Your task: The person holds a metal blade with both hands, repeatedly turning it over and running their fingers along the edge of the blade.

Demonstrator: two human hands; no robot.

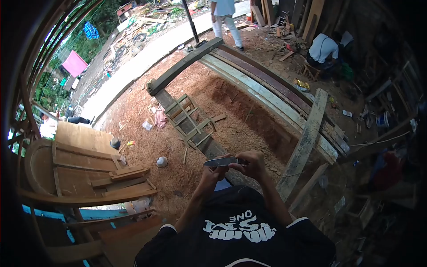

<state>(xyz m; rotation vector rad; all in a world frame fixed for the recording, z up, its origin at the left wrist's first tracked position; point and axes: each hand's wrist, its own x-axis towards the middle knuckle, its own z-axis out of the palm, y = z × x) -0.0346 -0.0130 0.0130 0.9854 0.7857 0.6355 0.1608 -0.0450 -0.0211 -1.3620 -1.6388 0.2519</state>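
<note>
My right hand (251,163) is closed around the dark handle of a knife (219,162), whose broad grey blade points left. Just under the blade is my left hand (213,174), its fingers curled in. The blade covers those fingers in part, so what they grip cannot be made out. Both hands are close together in front of my chest. Beyond them a small wooden slatted frame (192,119) lies on a long, dark plank (165,100).
Long boards (258,84) rest to the right, with a thick beam (307,138) across them. A wooden panelled headboard-like piece (84,164) stands left. Shavings cover the ground (133,129). One person (225,18) stands at the back; another person (324,49) sits bent over at the right.
</note>
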